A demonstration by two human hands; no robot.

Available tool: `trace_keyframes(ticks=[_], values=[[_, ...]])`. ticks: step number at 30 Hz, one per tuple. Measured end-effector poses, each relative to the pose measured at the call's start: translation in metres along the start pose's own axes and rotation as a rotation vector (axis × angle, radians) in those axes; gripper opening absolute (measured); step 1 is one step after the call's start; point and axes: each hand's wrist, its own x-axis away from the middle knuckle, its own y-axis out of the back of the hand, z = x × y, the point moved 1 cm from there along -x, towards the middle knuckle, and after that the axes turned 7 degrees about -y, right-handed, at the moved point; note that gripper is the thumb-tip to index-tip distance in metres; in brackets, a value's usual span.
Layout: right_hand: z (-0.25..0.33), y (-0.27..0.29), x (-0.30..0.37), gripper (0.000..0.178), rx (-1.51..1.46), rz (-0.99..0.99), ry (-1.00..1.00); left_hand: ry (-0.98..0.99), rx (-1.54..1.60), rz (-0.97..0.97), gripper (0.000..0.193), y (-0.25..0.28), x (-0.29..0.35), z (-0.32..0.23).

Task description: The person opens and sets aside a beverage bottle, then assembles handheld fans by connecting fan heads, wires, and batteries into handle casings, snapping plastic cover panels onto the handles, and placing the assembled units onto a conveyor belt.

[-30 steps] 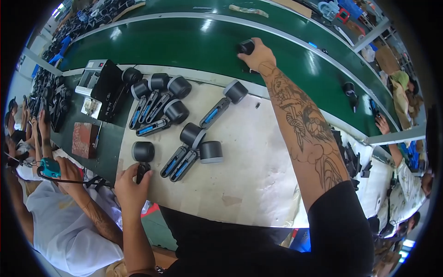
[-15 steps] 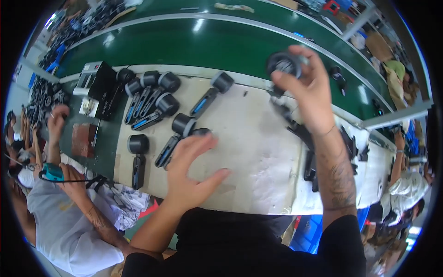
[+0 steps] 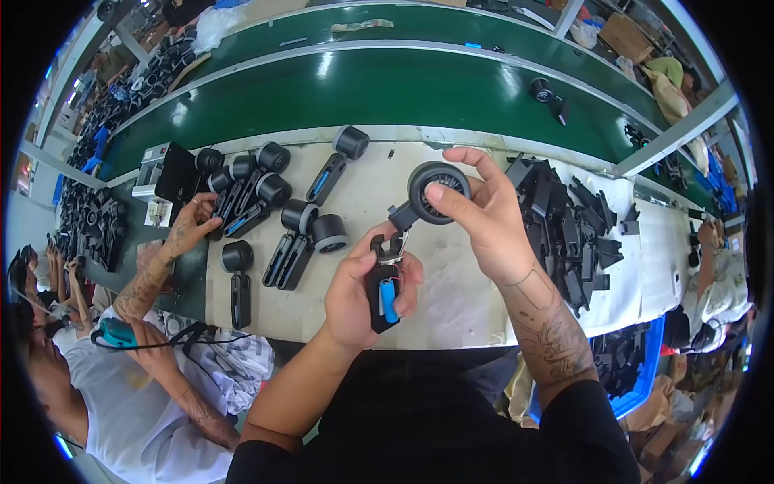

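Note:
My left hand [image 3: 355, 302] is closed around an open black handle housing [image 3: 377, 310], with a blue battery cell [image 3: 388, 298] showing inside it. Between thumb and fingers, my right hand [image 3: 484, 214] grips a round black fan head [image 3: 439, 192] with a spoked face. The head's short neck [image 3: 401, 216] tilts down toward the forked top of the housing, and thin wires show between the two. I cannot tell whether neck and housing touch. Left of my hands lie several black handles with round heads, among them a nearby assembled piece [image 3: 329, 234].
A pile of black handle shells [image 3: 564, 234] covers the right of the table. A blue bin [image 3: 645, 379] of black parts stands below the table's right edge. At left, a co-worker's hand [image 3: 192, 226] touches the handles, and their other holds a teal tool [image 3: 115, 333]. A green belt [image 3: 387, 89] runs behind.
My right hand has brought the fan head from the far right in to the middle. My left hand, open and empty before, now holds the handle housing. The co-worker's hand has reached the handles.

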Motion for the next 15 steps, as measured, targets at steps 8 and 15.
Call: trace_keyframes(ticks=[8,15], values=[[0.016,-0.015,0.014,0.054,-0.049,0.206,0.177,0.027,0.015,-0.105,0.046,-0.019,0.009,-0.026],[0.018,-0.019,0.013,0.055,-0.052,0.250,0.182,0.032,-0.100,-0.095,0.031,-0.026,0.013,-0.044]])
